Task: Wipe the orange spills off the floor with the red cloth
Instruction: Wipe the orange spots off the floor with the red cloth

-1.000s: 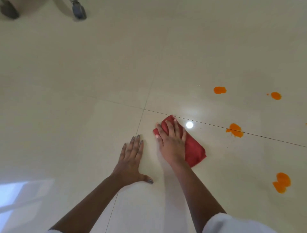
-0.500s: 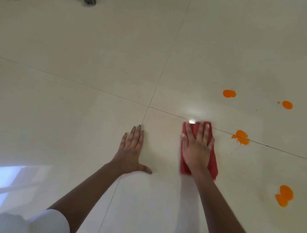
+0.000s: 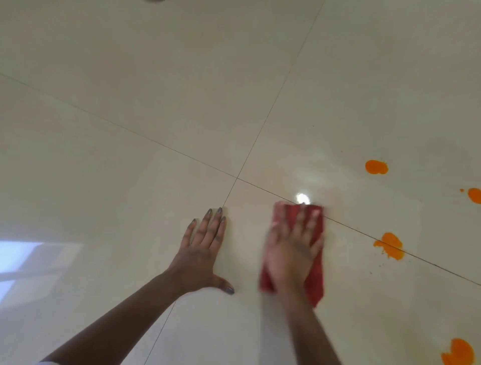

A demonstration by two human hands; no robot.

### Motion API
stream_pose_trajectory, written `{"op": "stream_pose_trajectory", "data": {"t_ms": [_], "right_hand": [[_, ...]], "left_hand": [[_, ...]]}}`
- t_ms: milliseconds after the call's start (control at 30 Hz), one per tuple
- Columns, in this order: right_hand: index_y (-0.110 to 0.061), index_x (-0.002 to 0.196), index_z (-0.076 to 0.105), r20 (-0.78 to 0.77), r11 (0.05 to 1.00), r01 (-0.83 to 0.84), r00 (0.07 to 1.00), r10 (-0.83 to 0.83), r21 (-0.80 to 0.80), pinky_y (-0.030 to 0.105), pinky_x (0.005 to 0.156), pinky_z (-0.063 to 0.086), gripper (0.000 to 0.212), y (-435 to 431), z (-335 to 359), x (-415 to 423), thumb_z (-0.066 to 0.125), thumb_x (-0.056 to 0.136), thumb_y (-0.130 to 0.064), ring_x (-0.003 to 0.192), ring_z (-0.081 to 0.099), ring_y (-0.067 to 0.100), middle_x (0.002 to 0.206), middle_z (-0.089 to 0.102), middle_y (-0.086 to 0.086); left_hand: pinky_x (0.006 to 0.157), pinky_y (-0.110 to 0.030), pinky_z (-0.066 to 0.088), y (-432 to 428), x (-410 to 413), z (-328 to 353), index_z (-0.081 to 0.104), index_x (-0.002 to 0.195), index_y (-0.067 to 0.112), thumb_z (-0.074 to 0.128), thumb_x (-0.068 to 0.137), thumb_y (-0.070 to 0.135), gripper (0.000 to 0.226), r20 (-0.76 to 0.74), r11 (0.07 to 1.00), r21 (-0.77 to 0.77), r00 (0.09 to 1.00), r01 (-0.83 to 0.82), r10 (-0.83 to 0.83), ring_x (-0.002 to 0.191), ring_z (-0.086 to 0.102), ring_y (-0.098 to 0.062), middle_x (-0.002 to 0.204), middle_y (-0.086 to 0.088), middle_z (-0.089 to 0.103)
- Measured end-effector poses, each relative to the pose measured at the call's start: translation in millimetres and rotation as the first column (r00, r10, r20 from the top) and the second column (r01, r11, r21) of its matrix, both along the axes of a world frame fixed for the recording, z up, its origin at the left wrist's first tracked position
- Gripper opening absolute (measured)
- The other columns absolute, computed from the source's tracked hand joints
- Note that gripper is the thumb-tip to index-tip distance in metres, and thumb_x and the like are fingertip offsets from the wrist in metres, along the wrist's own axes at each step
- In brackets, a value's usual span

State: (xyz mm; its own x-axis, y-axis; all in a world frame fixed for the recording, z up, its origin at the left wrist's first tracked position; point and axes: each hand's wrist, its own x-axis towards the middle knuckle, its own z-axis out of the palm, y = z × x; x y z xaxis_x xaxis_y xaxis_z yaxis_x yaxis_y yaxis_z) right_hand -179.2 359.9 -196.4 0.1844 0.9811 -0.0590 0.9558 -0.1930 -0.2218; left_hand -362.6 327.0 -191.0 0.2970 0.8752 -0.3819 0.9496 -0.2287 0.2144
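My right hand (image 3: pixel 292 250) presses flat on the folded red cloth (image 3: pixel 316 282), which lies on the cream tiled floor (image 3: pixel 130 117) just right of a tile corner; the hand is blurred by motion. My left hand (image 3: pixel 204 250) rests flat on the floor beside it, fingers spread, holding nothing. Orange spills lie to the right: one (image 3: pixel 376 167) farther away, one (image 3: pixel 391 245) on the grout line close to the cloth, one (image 3: pixel 474 195) at the right edge, and one (image 3: pixel 458 352) near the bottom right corner.
Dark grout lines cross at a tile corner (image 3: pixel 237 178) above my hands. A bright light glare (image 3: pixel 302 198) sits at the cloth's far edge. A window reflection (image 3: pixel 23 260) shows on the floor at the left. A dark object (image 3: pixel 155 1) peeks in at the top edge.
My right hand has swept the red cloth to the right, from near the tile corner to below the light glare, turning it lengthwise. My left hand stays planted. The view has shifted left and down.
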Motion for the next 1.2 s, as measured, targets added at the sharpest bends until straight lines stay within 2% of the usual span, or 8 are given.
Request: {"op": "stream_pose_trajectory", "data": {"t_ms": [167,300,400,600,700,800,1000,1200], "right_hand": [[-0.043,0.142,0.026,-0.028,0.863,-0.503,0.864,0.502,-0.049,0.056,0.112,0.008,0.048,73,2,-50,0.028,0.095,-0.037,0.145,0.007,0.026,0.156,0.020,0.001],[-0.042,0.146,0.013,-0.002,0.994,-0.068,0.998,0.068,-0.087,0.051,0.114,0.002,0.050,112,-4,41,0.023,0.097,-0.037,0.145,-0.004,0.023,0.159,0.005,0.000],[-0.036,0.145,0.025,0.030,0.994,0.113,0.993,-0.112,-0.007,0.057,0.110,0.011,0.050,24,-2,32,0.025,0.095,-0.034,0.144,0.011,0.030,0.155,0.023,0.010],[-0.043,0.140,0.030,0.010,0.856,-0.515,0.857,0.516,-0.028,0.056,0.111,0.013,0.047,47,-1,-47,0.028,0.093,-0.036,0.144,0.014,0.025,0.154,0.027,0.002],[-0.044,0.145,0.012,0.044,0.969,-0.222,0.973,0.228,-0.104,0.052,0.113,0.003,0.049,88,-7,11,0.021,0.097,-0.038,0.145,-0.003,0.022,0.159,0.007,-0.001],[-0.038,0.145,0.025,0.043,0.995,0.101,0.994,-0.101,0.012,0.057,0.110,0.013,0.050,15,-6,33,0.023,0.095,-0.037,0.144,0.011,0.028,0.155,0.021,0.008],[-0.040,0.142,0.030,0.065,0.931,-0.362,0.929,0.364,-0.043,0.058,0.111,0.015,0.050,-25,-1,9,0.024,0.092,-0.041,0.143,0.016,0.027,0.154,0.027,0.003],[-0.035,0.144,0.029,0.066,0.977,0.207,0.977,-0.203,-0.060,0.060,0.106,0.022,0.054,-69,-6,77,0.024,0.090,-0.042,0.141,0.022,0.031,0.152,0.030,0.010]], "left_hand": [[0.110,-0.039,-0.008,3,-2,-1,0.005,0.146,0.006,0.032,0.045,0.097,0.139,0.035,1.000,-0.008,0.999,-0.014,0.014,0.141,-0.011,-0.020,0.153,-0.002,-0.017],[0.110,-0.036,-0.013,3,0,1,-0.001,0.146,0.008,0.033,0.044,0.096,0.139,0.058,1.000,0.003,0.998,-0.031,0.031,0.141,-0.015,-0.017,0.152,0.002,-0.022],[0.110,-0.040,-0.007,3,1,3,0.006,0.146,0.005,0.028,0.044,0.097,0.139,0.025,0.998,-0.040,0.999,-0.039,0.040,0.142,-0.008,-0.019,0.154,-0.002,-0.014],[0.110,-0.036,-0.015,5,-1,6,0.004,0.146,0.008,0.041,0.045,0.093,0.138,0.074,0.998,-0.053,0.996,-0.037,0.041,0.140,-0.017,-0.015,0.155,-0.007,-0.010],[0.108,-0.033,-0.022,4,-5,6,-0.016,0.143,0.013,0.041,0.044,0.093,0.140,0.104,0.999,0.034,0.994,-0.022,0.018,0.134,-0.032,-0.010,0.149,0.001,-0.028],[0.108,-0.035,-0.021,3,-7,1,-0.013,0.144,0.010,0.032,0.038,0.097,0.144,0.095,0.998,0.042,0.995,-0.039,0.035,0.135,-0.030,-0.012,0.151,-0.002,-0.024],[0.105,-0.031,-0.029,3,38,8,-0.024,0.140,0.008,0.048,0.046,0.089,0.143,0.198,0.987,-0.015,0.968,0.157,-0.151,0.131,-0.037,-0.015,0.147,-0.005,-0.034],[0.110,-0.039,-0.020,7,73,-4,-0.023,0.141,0.011,0.034,0.043,0.096,0.141,0.094,0.980,0.031,0.975,0.199,-0.201,0.134,-0.033,-0.022,0.146,-0.010,-0.033]]}}
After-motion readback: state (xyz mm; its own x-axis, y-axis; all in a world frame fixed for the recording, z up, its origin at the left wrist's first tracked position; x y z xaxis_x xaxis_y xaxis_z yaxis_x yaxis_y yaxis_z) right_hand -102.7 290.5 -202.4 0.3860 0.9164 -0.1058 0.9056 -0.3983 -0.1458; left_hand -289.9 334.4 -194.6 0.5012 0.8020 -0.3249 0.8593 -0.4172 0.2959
